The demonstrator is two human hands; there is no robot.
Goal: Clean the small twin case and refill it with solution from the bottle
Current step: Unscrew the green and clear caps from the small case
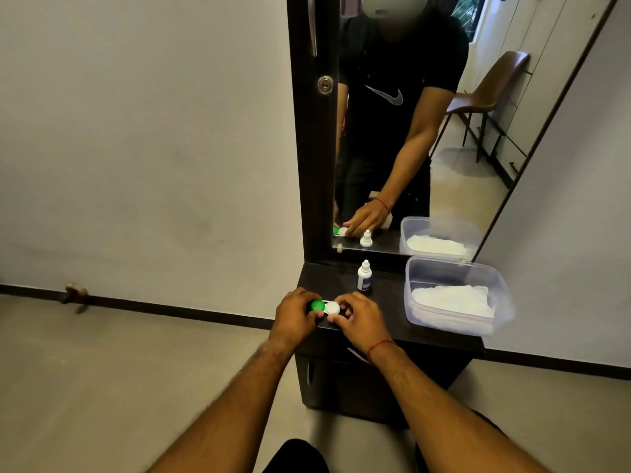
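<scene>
I see the lens case (325,307) flat on the near left edge of the dark vanity top (392,315), both caps on. Left hand (294,315) pinches the green cap (317,305) end, probably bracing the case. Right hand (358,319) has fingertips closed around the white cap (333,307), likely to unscrew it. Solution bottle (364,276) stands capped just behind, within reach. Clear tub (454,295) with white tissues (452,300) sits to the right, presumably for wiping. My read: the opening step, cleaning not yet begun.
</scene>
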